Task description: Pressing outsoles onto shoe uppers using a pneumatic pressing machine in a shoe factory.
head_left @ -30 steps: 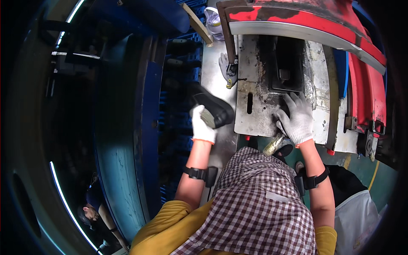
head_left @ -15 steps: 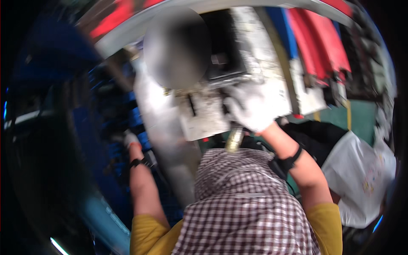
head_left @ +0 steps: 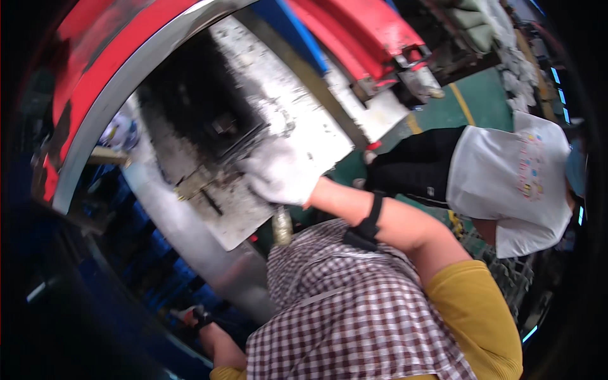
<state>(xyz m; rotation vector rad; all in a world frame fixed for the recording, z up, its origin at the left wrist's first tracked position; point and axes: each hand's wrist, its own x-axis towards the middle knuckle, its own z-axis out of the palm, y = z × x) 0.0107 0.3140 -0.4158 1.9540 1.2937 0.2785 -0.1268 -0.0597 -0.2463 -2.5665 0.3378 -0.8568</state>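
My right hand [head_left: 280, 172], in a white glove, is over the near side of a stained white work plate [head_left: 304, 104]. Its fingers point left, beside the corner of a blackened block [head_left: 202, 95] on the plate; blur hides whether they hold anything. Just below the hand stands a short handle wrapped in yellowish tape [head_left: 282, 227]. A dark slot [head_left: 211, 202] shows in the plate to the left. Down at the lower left, my left hand [head_left: 186, 315] is beside dark blue pieces [head_left: 166, 278]; its fingers are too small and dim to read.
A curved red and grey machine frame [head_left: 107, 95] arches over the plate's left side. Red machine parts [head_left: 361, 35] and a blue bar [head_left: 294, 31] are at the far side. To the right is another person in a white shirt [head_left: 506, 180]. A smooth metal ledge [head_left: 190, 225] runs along the plate.
The whole view has swung, with the plate now tilted and further left. My left hand appears lower in the picture. More of the person in the white shirt shows.
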